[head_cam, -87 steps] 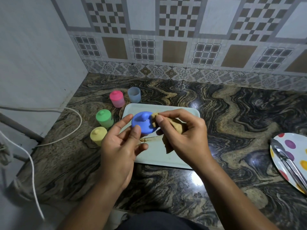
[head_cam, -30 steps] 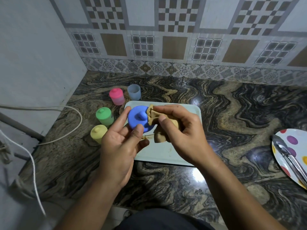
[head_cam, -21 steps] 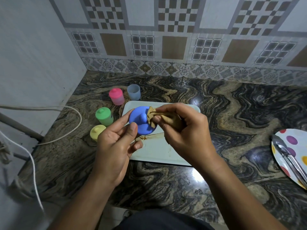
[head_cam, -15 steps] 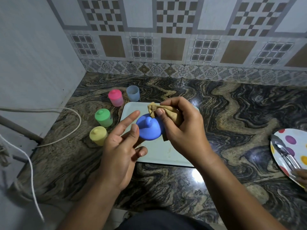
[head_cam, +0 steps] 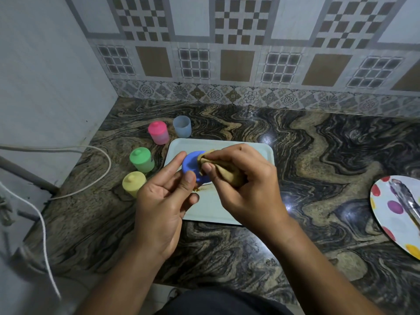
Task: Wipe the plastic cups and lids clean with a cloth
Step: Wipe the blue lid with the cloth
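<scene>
My left hand [head_cam: 162,208] pinches a blue plastic lid [head_cam: 192,163] between thumb and fingers above the pale tray [head_cam: 261,153]. My right hand [head_cam: 245,187] grips a bunched tan cloth [head_cam: 223,171] and presses a fold of it against the lid's right side. The lid's spout is hidden behind the cloth. Left of the tray stand a pink lidded cup [head_cam: 158,132], a green lidded cup [head_cam: 141,159] and a yellow lidded cup [head_cam: 134,183]. A pale blue cup [head_cam: 182,126] without a lid stands beyond the tray.
A brown smear [head_cam: 201,189] lies on the tray under the lid. A white cable [head_cam: 95,178] loops on the marble counter at the left by the wall. A dotted plate [head_cam: 391,212] with metal tongs [head_cam: 405,201] sits at the right edge.
The lid has been turned in my left hand while the cloth rubbed around it. It now shows its rim side, with the cloth folded over its right edge.
</scene>
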{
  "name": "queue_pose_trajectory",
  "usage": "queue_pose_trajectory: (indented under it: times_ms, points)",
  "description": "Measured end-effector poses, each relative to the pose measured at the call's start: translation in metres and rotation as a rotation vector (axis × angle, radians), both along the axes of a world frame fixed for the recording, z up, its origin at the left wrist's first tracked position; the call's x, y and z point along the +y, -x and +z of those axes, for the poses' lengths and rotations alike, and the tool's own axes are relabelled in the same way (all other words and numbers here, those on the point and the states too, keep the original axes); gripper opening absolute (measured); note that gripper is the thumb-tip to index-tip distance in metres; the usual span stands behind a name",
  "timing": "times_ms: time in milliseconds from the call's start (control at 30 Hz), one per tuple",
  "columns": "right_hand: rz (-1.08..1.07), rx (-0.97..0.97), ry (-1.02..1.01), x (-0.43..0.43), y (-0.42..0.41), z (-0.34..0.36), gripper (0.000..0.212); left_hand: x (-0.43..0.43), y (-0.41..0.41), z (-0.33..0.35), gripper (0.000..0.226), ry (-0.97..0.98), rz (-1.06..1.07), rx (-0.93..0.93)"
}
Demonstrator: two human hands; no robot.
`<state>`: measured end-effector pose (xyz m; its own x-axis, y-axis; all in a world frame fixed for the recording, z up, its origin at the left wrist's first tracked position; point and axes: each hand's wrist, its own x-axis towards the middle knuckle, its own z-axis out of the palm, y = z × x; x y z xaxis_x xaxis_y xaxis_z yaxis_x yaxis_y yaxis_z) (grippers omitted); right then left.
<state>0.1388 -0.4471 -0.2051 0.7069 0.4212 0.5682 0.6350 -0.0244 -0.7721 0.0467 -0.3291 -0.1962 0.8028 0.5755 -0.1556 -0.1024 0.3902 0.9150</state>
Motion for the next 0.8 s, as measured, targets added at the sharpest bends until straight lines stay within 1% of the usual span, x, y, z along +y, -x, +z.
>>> queue_pose_trajectory:
  times_ms: [200,233,333,367,433,567,633,733,800]
  points:
    - [-0.125,0.001,0.069,0.005,-0.013,-0.005,0.002,0.008,0.003,-0.002,0.048,0.021,0.011,0.025]
    - [-0.130,0.065,0.056,0.005,-0.015,-0.005,0.001,0.009,0.003,-0.001,0.048,0.024,0.014,0.028]
    - [-0.019,0.415,-0.038,0.004,-0.010,-0.001,0.002,0.009,0.002,0.001,0.047,0.023,0.035,0.027]
    - [0.015,0.474,-0.059,0.005,-0.006,-0.002,0.002,0.008,0.001,0.001,0.047,0.015,0.041,0.022]
    - [0.041,0.481,-0.073,0.006,-0.001,-0.007,0.005,0.004,0.001,0.001,0.048,-0.015,0.045,0.010]
    - [0.038,0.316,0.001,0.006,0.001,-0.013,0.002,-0.003,0.004,0.002,0.057,-0.127,0.019,-0.003]
    - [0.021,0.281,0.023,0.003,0.000,-0.013,0.002,0.000,0.005,0.001,0.056,-0.107,0.029,0.001]
    - [-0.043,0.298,0.041,0.001,-0.006,-0.009,0.003,0.007,0.005,0.001,0.044,-0.039,0.032,0.027]
    - [-0.043,0.407,0.007,0.001,-0.009,-0.003,0.002,0.008,0.003,0.000,0.038,-0.020,0.034,0.040]
